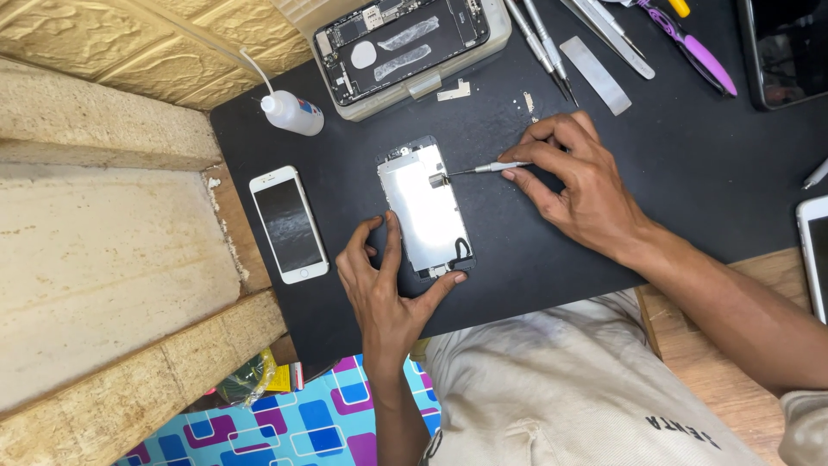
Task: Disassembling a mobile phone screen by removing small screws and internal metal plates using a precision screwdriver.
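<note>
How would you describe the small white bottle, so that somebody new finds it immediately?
Start at the black mat and go to its far left corner, beside the pale stone wall. The small white bottle lies there on its side, beyond the white phone. Only it has a thin curved nozzle.

The left hand (388, 289) lies palm down, fingers spread wide, thumb stretched out to the right. The right hand (578, 185) reaches in from the right, forearm bare, its fingertips (515, 164) pinched together and pointing left.
</note>
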